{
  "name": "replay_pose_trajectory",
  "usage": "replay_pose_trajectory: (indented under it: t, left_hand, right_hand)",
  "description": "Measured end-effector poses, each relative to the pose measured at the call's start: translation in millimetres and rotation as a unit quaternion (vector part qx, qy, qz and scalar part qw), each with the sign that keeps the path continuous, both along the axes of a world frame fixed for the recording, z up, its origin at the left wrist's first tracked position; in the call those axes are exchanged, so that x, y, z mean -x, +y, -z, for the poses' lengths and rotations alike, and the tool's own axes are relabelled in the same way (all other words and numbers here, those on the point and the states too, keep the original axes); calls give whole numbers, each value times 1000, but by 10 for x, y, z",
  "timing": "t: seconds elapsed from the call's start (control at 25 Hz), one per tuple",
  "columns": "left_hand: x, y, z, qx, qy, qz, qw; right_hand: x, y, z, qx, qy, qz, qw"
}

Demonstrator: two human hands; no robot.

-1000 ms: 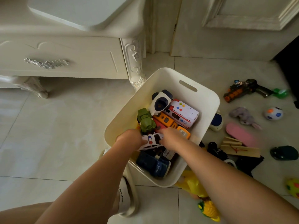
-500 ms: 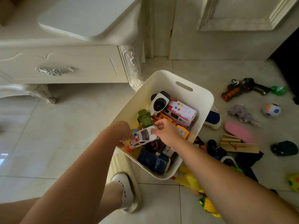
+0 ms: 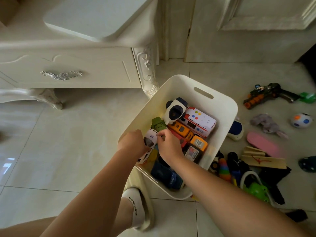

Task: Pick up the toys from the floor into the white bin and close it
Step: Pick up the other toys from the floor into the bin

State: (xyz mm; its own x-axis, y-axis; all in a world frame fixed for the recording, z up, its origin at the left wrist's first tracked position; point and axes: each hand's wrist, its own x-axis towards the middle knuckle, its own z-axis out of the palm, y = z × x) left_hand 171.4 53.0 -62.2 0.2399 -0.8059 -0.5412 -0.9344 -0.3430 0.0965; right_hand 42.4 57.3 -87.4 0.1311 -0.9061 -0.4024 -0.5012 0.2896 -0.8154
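The white bin stands open on the tiled floor, filled with several toy vehicles, among them a white ambulance, an orange bus and a green truck. Both hands are inside its left side. My left hand grips a white toy police car that stands on end against the bin wall. My right hand pinches the same car near its top with thumb and fingers. The car's lower end shows beneath my left wrist.
Loose toys lie right of the bin: a toy gun, a spotted ball, a grey plush, a pink oval piece, wooden pieces, a rainbow stacker. A white cabinet stands at the left. My slippered foot is beside the bin.
The white police car turned from lying flat to standing on end and moved toward the bin's left wall. Both hands followed it left.
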Motion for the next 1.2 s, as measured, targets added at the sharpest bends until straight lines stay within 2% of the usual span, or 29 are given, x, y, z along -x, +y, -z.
replay_pose_trajectory:
  t: [0.08,0.16,0.24,0.36,0.52,0.64,0.72,0.84,0.96,1.04,1.12,1.2]
  left_hand:
    - [36,9,49,21,-26,0,999]
    - [94,-6,76,33,-33,2,999]
    - [145,-33,69,23,-36,8,999]
    - [190,-93,-30,3,-23,-3,1000]
    - [611,-187,-395,147,61,11,987]
    - [1271,-149,-739,286,199,83,934]
    - [1742,-51,-890,316,272,145,897]
    - [2382,126,-812,236,337,215,886]
    - [2719,256,-380,66,345,215,911]
    - [2764,312,-31,-4,309,180,934]
    - [2720,337,249,-23,265,109,958]
    - [2674,353,466,-38,237,41,970]
  right_hand:
    - [-23,69,9,-86,-65,-55,993]
    - [-38,100,26,-91,-17,-178,980]
    - [15,93,35,-81,54,-230,968]
    - [211,4,-84,-105,10,-122,987]
    - [700,-160,-653,-72,-131,74,986]
    - [1268,-110,-1042,-35,-220,205,953]
    - [1694,-5,-1137,-28,-263,264,928]
    - [2337,216,-1031,-54,-254,339,904]
    - [2805,493,-719,-98,-208,390,892]
    - [3013,683,-373,-138,-181,405,886]
    - [3095,833,7,-173,-146,395,890]
    - [3035,905,311,-155,-66,343,924]
